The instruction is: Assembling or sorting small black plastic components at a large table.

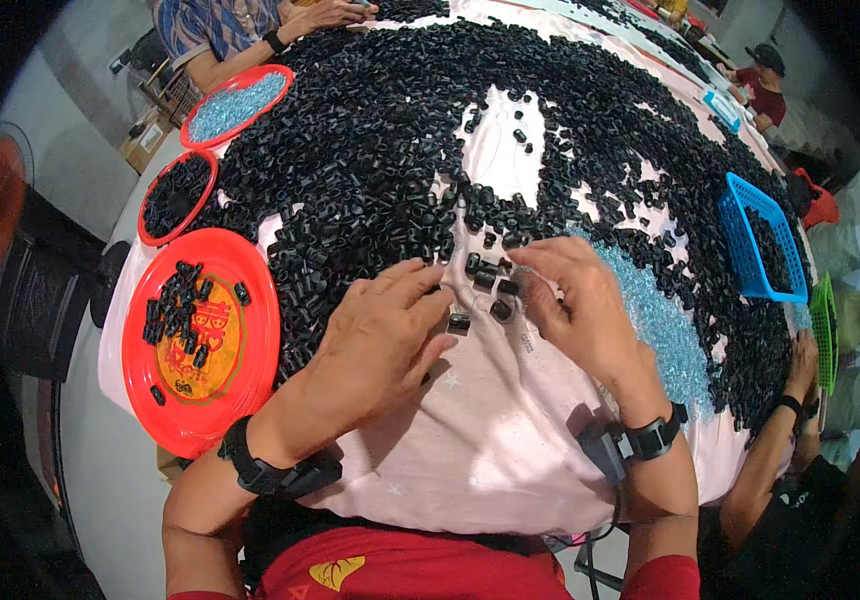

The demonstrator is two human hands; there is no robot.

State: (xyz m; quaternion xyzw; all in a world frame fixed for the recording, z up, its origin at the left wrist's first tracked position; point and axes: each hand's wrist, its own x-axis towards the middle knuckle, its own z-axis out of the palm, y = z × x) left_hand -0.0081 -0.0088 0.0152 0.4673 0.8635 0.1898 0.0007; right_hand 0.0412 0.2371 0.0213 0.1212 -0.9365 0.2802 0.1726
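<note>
My left hand rests palm down on the pale pink cloth, fingers spread, fingertips touching a small black tube piece. My right hand is curled just to the right, thumb and fingers pinched on a small clear piece; the piece is tiny and partly hidden. Several loose black tube pieces lie between the two hands. A huge heap of the same black pieces covers the table beyond them. Both wrists wear black bands.
A red plate with several black pieces sits at my left; two more red plates stand farther back, one with blue bits, one with black. Blue bits lie right of my hand. A blue basket, a green basket and other people's arms ring the table.
</note>
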